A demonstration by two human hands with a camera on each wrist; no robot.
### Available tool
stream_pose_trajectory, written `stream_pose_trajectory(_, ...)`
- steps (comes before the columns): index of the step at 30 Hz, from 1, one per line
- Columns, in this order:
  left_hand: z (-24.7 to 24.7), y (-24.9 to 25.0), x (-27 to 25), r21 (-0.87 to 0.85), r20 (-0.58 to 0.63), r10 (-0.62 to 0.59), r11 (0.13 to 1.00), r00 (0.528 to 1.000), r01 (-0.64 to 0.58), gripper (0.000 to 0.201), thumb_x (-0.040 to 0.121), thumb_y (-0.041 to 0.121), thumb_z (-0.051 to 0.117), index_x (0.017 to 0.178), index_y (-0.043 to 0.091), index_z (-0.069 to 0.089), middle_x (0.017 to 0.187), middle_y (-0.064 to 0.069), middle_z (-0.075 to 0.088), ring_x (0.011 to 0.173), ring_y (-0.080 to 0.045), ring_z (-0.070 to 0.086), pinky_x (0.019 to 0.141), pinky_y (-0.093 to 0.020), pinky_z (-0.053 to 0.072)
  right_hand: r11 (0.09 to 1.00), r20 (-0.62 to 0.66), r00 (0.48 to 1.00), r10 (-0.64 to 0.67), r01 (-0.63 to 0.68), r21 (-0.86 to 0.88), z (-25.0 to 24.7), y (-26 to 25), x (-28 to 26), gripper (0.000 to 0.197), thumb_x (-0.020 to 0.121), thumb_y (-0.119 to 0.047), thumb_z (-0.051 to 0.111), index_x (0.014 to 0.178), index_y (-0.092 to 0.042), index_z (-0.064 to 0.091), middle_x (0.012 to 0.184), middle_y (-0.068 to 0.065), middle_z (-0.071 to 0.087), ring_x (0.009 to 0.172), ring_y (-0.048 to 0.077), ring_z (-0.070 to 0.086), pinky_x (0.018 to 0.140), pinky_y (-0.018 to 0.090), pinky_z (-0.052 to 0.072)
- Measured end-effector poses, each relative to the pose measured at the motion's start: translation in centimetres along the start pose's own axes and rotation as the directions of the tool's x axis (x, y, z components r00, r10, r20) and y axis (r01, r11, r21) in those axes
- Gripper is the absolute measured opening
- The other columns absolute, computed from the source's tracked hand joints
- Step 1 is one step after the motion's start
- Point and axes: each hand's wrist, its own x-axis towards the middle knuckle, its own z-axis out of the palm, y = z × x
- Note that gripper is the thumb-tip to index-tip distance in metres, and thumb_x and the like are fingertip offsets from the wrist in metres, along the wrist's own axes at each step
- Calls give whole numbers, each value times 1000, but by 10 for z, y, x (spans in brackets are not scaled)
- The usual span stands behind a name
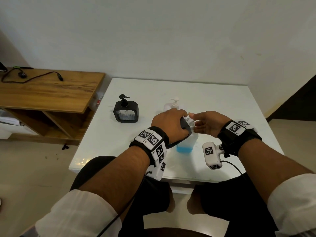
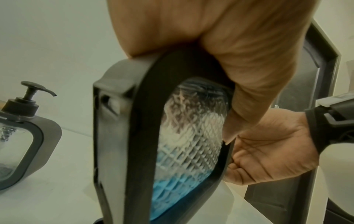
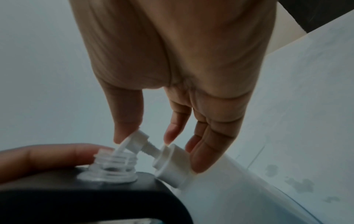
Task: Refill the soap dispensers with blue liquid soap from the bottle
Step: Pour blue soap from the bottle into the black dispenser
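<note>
white table (image 1: pixel 213 100) against a pale wall (image 1: pixel 153 31). left hand (image 1: pixel 168 123) clamps the black dispenser (image 2: pixel 122 136); right hand (image 3: pixel 172 75) pinches the white pump (image 3: pixel 162 153), its tube beside the fingertips. bottle (image 1: pixel 187 144) mostly hidden.

The head camera looks forward and down over the white bench (image 1: pixel 222 103) from above. Each wrist camera sits very close, looking along its hand: the left hand (image 2: pixel 239 53) and the right hand (image 3: pixel 172 53). All three share the black-framed dispenser (image 2: pixel 134 136).

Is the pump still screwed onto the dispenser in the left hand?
No: the right hand holds the white pump tilted beside the dispenser's bare threaded neck.
</note>
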Motion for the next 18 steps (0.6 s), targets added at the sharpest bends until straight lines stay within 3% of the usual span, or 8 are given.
stream_pose_trajectory(4,-1,1,0,3,12,7,1000,1000,-7,51,78,45,62,127,32,54,118,7,61,101,-18,60,81,-29,45,1000,-2,1000,5,-5,10,0,-1,1,34,88,-21,73,114,0,65,104,21,62,87,28,61,84,35,55)
stream_pose_trajectory(7,0,0,0,2,17,3,1000,1000,-3,51,79,45,62,127,31,54,119,7,60,101,-18,60,82,-29,45,1000,-32,1000,1,-1,-6,2,-2,3,40,88,-19,72,120,3,63,102,20,64,83,27,62,79,33,56)
stream_pose_trajectory(10,-1,0,0,-6,20,-1,1000,1000,1,52,79,45,62,128,31,53,117,7,60,101,-18,60,84,-31,47,1000,-32,999,-16,16,-13,3,-1,3,33,89,-19,71,113,2,66,100,19,65,78,25,63,77,33,55)
stream_pose_trajectory(15,1,1,-1,6,12,6,1000,1000,-6,52,79,44,62,128,32,53,117,7,61,101,-18,60,83,-30,46,1000,-2,1000,-6,6,21,-1,1,1,43,88,-22,73,122,2,63,108,21,62,93,29,61,89,36,55)
stream_pose_trajectory(18,0,0,0,9,11,7,1000,1000,-7,52,79,44,62,128,32,54,118,7,61,102,-18,60,84,-30,46,1000,-11,1000,7,-7,16,2,-3,0,41,89,-18,72,122,3,62,105,21,62,89,29,61,88,36,54)
